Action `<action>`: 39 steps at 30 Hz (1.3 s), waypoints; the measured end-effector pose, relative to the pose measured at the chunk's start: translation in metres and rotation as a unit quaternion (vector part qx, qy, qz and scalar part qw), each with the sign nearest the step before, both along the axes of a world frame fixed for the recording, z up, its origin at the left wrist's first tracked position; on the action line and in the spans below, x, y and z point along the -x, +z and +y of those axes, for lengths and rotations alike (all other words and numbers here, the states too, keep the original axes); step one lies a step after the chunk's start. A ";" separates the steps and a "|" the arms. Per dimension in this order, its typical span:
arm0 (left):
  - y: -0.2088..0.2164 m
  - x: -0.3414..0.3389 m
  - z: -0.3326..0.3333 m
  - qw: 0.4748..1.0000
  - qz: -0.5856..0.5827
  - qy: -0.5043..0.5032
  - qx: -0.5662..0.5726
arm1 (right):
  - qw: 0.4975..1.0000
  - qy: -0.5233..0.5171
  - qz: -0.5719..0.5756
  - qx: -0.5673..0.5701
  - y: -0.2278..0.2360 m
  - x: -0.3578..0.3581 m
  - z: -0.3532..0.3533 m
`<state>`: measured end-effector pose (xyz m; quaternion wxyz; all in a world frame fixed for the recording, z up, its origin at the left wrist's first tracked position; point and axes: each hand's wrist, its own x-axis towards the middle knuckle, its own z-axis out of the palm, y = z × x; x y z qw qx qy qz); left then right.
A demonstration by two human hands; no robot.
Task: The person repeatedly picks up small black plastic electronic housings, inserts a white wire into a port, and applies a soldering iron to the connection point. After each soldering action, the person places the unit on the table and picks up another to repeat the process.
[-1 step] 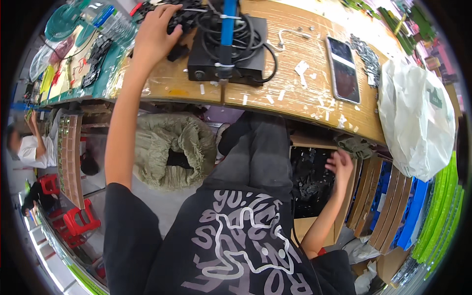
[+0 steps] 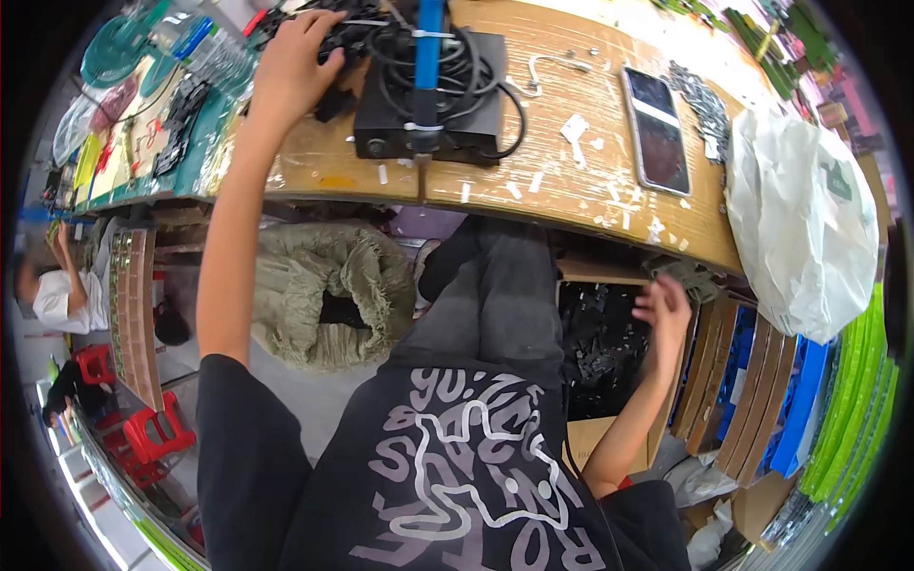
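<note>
My left hand (image 2: 297, 71) reaches over a pile of small black plastic parts (image 2: 354, 40) at the far left of the bench. Its thumb stands apart from the fingers, and the fingertips lie among the parts; nothing shows in its grasp. Below the bench edge on the right, my right hand (image 2: 664, 309) hovers by the inner right side of a cardboard box (image 2: 609, 436). Its fingers are loosely bent, apart and slightly blurred, with nothing visible in them. Many black plastic pieces (image 2: 600, 347) lie in the box's dark interior.
A black equipment box (image 2: 428, 143) with coiled cable and a blue upright bar stands beside my left hand. A phone (image 2: 657, 133), white scraps and grey bits lie rightward. A white plastic bag (image 2: 800, 228) hangs over the edge. A woven sack (image 2: 286, 305) sits below.
The view has shifted slightly. My right hand has risen a little, and the black pieces in the box look more spread out. My left hand stays at the pile.
</note>
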<state>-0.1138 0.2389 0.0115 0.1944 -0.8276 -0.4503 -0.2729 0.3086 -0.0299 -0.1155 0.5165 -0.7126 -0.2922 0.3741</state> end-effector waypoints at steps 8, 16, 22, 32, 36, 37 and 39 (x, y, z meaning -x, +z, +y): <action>0.009 0.010 0.006 0.991 -0.116 0.051 -0.038 | 0.946 0.041 -0.278 -0.164 0.130 0.013 0.089; 0.028 0.067 -0.057 0.765 -0.644 -0.002 -0.032 | 0.822 0.116 -0.542 -0.132 0.093 -0.051 0.237; 0.021 0.015 -0.165 0.658 -0.714 -0.019 0.238 | 0.747 0.147 -0.648 -0.033 0.074 -0.076 0.286; -0.029 -0.057 -0.235 0.448 -0.708 -0.131 0.530 | 0.685 0.154 -0.707 -0.077 0.098 -0.061 0.271; -0.033 -0.072 -0.239 0.416 -0.700 -0.130 0.566 | 0.852 0.069 -0.495 -0.157 0.128 0.010 0.205; -0.035 -0.076 -0.240 0.429 -0.699 -0.130 0.557 | 0.880 0.087 -0.419 -0.207 0.125 0.020 0.190; -0.037 -0.083 -0.240 0.439 -0.687 -0.126 0.565 | 0.916 0.123 -0.293 -0.245 0.119 0.047 0.155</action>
